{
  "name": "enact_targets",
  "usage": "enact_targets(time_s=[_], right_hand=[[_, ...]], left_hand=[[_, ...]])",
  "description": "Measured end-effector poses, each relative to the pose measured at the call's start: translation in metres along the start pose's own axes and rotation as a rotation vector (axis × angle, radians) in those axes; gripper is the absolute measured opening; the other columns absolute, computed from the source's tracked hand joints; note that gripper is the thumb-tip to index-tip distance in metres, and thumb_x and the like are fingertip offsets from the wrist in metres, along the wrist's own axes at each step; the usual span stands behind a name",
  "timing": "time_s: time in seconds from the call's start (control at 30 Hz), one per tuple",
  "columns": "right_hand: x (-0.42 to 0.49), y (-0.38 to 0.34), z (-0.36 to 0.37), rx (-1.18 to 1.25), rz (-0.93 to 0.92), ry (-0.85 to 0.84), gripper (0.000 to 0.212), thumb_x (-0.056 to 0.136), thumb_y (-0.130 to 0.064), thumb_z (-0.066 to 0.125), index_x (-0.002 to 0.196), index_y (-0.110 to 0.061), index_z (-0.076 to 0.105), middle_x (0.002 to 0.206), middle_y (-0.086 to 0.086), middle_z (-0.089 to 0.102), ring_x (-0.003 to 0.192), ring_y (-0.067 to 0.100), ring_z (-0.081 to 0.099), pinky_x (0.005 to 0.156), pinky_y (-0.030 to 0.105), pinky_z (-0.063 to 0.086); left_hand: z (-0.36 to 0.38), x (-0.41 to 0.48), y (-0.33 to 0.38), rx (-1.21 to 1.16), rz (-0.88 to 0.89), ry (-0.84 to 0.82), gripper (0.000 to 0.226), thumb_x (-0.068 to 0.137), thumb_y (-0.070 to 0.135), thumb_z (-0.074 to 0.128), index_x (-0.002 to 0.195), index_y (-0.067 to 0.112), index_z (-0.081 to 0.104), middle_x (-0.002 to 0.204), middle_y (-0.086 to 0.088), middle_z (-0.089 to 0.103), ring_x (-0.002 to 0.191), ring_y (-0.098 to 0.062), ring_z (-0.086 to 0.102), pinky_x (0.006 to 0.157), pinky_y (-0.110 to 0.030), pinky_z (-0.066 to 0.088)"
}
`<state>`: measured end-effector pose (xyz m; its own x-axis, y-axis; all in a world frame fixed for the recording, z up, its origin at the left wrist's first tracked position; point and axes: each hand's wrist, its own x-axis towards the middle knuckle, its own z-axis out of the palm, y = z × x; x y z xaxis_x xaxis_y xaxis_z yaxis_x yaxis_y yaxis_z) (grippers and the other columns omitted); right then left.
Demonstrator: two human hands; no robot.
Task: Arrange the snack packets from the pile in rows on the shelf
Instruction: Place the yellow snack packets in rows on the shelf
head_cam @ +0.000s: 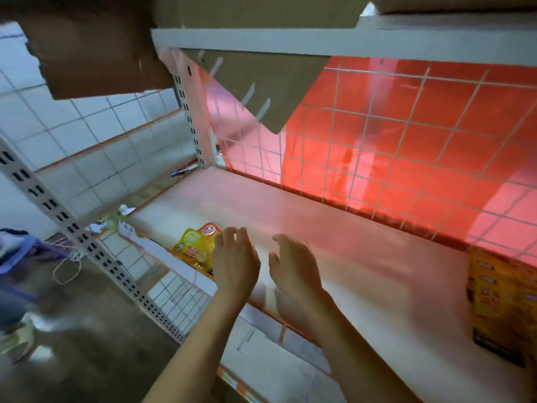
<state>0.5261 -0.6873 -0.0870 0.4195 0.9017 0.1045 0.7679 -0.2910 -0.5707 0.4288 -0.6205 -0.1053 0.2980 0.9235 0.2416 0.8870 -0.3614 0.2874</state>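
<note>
- Motion blur was smeared over most of the frame, so fine detail was pretty much lost, especially on the right hand point(293, 269).
- The left hand point(235, 263) was seen with its fingers spread and loose, nothing gripped. The right hand was likewise held slack with its fingers slightly curved, nothing in it. Both were held over the front part of the shelf point(363, 237).
- A yellow snack packet point(191, 248) was laid at the shelf's front left edge, its right side covered by the left hand. Whether it was actually touched couldn't be told.
- A red-topped packet point(208, 230) was tucked just behind it, mostly hidden.
- A stack of yellow packets point(499, 301) was parked at the shelf's right end, cut off by the frame edge.
- Print was visible on the packets (red blocks, round marks), but nothing could be read.
- The shelf's back was closed off by a white wire grid point(406, 135) with a red sheet point(479, 112) behind it, and a cardboard flap point(261, 82) was hung over the upper left corner.
- A shoe point(17, 338) was cropped at the lower left.
</note>
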Motion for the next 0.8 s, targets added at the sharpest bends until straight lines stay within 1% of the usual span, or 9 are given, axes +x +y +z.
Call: enact_targets(time_s=[0.13,0.27,0.33,0.4,0.53,0.6,0.63,0.73,0.8], right_hand=[[0.020,-0.039,0.032,-0.012,-0.036,-0.092,0.035,0.093,-0.017,0.051,0.128,-0.013,0.051,0.123,0.012,0.057,0.118,0.030,0.049,0.096,0.034,0.039],[0.036,-0.065,0.055,-0.034,-0.009,-0.161,0.033,0.090,-0.013,0.046,0.123,-0.008,0.051,0.118,0.015,0.058,0.116,0.034,0.047,0.089,0.036,0.042],[0.042,-0.075,0.063,-0.057,0.046,-0.180,0.029,0.088,-0.015,0.048,0.115,-0.008,0.052,0.116,0.015,0.057,0.116,0.035,0.046,0.085,0.036,0.043],[0.050,-0.079,0.068,-0.028,0.130,-0.220,0.028,0.086,-0.020,0.052,0.111,-0.008,0.053,0.115,0.016,0.057,0.114,0.036,0.047,0.081,0.034,0.042],[0.064,-0.076,0.065,0.150,0.274,-0.276,0.029,0.085,-0.028,0.062,0.103,-0.005,0.061,0.106,0.016,0.065,0.099,0.034,0.060,0.070,0.030,0.043],[0.067,-0.073,0.061,0.205,0.325,-0.276,0.025,0.083,-0.025,0.063,0.097,-0.004,0.063,0.100,0.016,0.066,0.092,0.032,0.063,0.065,0.027,0.038],[0.066,-0.071,0.060,0.235,0.340,-0.271,0.024,0.082,-0.022,0.062,0.096,-0.003,0.064,0.098,0.016,0.067,0.091,0.031,0.063,0.064,0.027,0.038],[0.063,-0.062,0.053,0.399,0.368,-0.236,0.017,0.080,-0.011,0.058,0.090,-0.001,0.068,0.085,0.016,0.068,0.081,0.029,0.066,0.063,0.029,0.043],[0.058,-0.053,0.044,0.510,0.372,-0.191,0.014,0.079,-0.005,0.055,0.083,-0.001,0.068,0.074,0.014,0.066,0.069,0.027,0.064,0.064,0.032,0.047]], left_hand=[[-0.017,0.010,-0.044,0.147,-0.199,-0.044,0.038,0.090,0.017,0.048,0.127,0.007,0.047,0.127,-0.013,0.050,0.117,-0.033,0.044,0.088,-0.040,0.041],[-0.021,0.011,-0.067,0.219,-0.281,-0.121,0.051,0.091,0.049,0.051,0.122,0.009,0.047,0.122,-0.010,0.053,0.119,-0.029,0.045,0.089,-0.036,0.042],[-0.019,0.012,-0.075,0.231,-0.266,-0.143,0.055,0.092,0.058,0.044,0.119,0.010,0.050,0.121,-0.009,0.055,0.119,-0.029,0.046,0.089,-0.037,0.043],[-0.017,0.014,-0.081,0.221,-0.231,-0.153,0.052,0.094,0.056,0.039,0.118,0.011,0.052,0.121,-0.008,0.056,0.118,-0.029,0.047,0.088,-0.037,0.043],[-0.018,0.019,-0.086,0.139,-0.139,-0.176,0.044,0.095,0.053,0.040,0.110,0.015,0.054,0.115,-0.005,0.060,0.109,-0.029,0.054,0.083,-0.037,0.043],[-0.019,0.019,-0.083,0.082,-0.111,-0.184,0.036,0.094,0.052,0.041,0.101,0.020,0.054,0.110,-0.001,0.062,0.107,-0.027,0.056,0.088,-0.039,0.041],[-0.019,0.019,-0.081,0.056,-0.098,-0.186,0.032,0.094,0.051,0.041,0.099,0.022,0.053,0.108,0.001,0.062,0.108,-0.026,0.056,0.095,-0.043,0.037],[-0.014,0.021,-0.074,0.022,-0.010,-0.150,0.032,0.094,0.051,0.043,0.113,0.028,0.056,0.120,0.005,0.059,0.122,-0.019,0.048,0.111,-0.050,0.017],[-0.010,0.022,-0.067,-0.093,0.022,-0.112,0.044,0.091,0.050,0.053,0.129,0.030,0.053,0.138,0.000,0.048,0.130,-0.022,0.041,0.111,-0.042,0.020]])
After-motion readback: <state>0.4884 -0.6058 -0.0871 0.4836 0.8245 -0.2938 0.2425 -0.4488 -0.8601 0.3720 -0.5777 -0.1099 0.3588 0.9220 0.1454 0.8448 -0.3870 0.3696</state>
